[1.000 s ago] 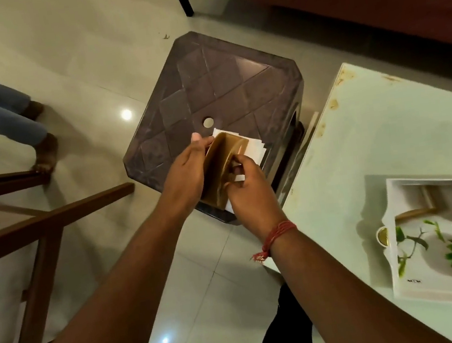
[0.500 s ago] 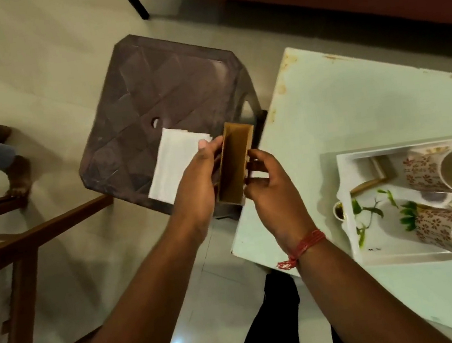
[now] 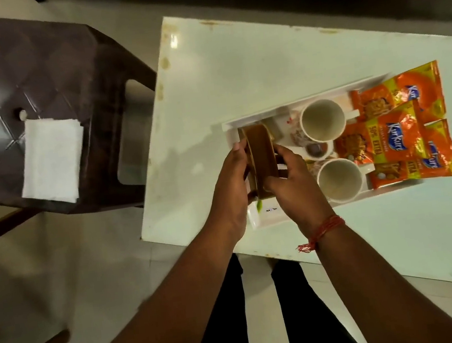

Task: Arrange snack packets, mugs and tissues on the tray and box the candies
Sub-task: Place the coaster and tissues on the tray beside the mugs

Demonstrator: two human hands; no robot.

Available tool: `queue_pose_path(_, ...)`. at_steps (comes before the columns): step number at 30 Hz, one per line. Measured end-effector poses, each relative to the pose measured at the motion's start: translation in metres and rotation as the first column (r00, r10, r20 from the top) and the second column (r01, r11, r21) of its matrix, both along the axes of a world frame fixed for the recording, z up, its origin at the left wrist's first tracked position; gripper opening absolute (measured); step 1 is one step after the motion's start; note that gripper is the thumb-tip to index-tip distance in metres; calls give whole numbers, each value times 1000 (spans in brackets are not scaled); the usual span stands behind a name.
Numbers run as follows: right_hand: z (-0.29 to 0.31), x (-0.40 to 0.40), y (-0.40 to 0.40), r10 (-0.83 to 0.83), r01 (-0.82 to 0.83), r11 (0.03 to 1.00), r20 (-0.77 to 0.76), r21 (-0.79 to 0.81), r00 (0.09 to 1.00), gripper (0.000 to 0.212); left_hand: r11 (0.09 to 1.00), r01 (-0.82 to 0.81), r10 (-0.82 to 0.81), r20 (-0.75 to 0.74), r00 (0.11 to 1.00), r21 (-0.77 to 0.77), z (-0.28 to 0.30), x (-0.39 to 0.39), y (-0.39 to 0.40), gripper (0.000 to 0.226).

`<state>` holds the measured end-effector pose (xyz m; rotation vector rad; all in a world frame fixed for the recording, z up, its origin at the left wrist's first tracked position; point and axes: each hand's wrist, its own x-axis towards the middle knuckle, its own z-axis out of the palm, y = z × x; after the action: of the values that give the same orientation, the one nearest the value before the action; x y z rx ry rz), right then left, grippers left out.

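The bench (image 3: 232, 62) is a pale, glossy top carrying the white tray (image 3: 266, 219) near its front edge. To its left stands a dark plastic stool (image 3: 30, 68), and the stack of white tissues (image 3: 52, 161) lies on the stool seat, well apart from the tray. On the tray, three orange snack packets (image 3: 405, 131) overlap at the right end, and two mugs (image 3: 322, 120) lie on their sides beside them, mouths facing the camera.

The step in hand appears to be setting the brown holder (image 3: 262, 157) down at the tray's left end. To do this well, the holder should be lowered level into the free space left of the mugs, without pushing against the nearer mug, and its open slot should face up so the tissues can be fed in afterwards. Release should follow only once the base sits flat inside the tray rim.

The left hand (image 3: 229, 179) is closed around the holder's left face, fingers curled to its edge. The right hand (image 3: 292, 179) grips the right face, thumb and fingers pinching narrowly. Both hands hold the holder over the tray's left end; contact with the tray floor cannot be confirmed.
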<state>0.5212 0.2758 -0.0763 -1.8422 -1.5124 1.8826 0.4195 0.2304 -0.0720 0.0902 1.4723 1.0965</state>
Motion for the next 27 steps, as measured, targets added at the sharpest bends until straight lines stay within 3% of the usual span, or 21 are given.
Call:
queue_pose_path(8, -22, 17, 8, 93, -93, 996, 51, -10, 994, 47, 989, -109, 109, 0, 994, -100, -28, 31, 6, 37)
queue_pose_path(18, -29, 16, 10, 114, -115, 993, 103, 12, 988, 64, 988, -103, 98, -48, 994, -116, -36, 38, 4, 35)
queue_pose_path(21, -20, 14, 9, 74, -89, 990, 142, 105, 987, 73, 988, -128, 118, -125, 985, -84, -34, 33, -1, 32)
queue_pose_path(25, 0, 1, -2, 45, -96, 928, 147, 361, 988, 66, 990, -135, 121, -210, 970, -50, -29, 17, -14, 42)
queue_pose_path(27, 6, -12, -8, 90, -143, 903, 147, 405, 985, 62, 988, -148, 135, -224, 965, -42, -26, 4, -20, 45)
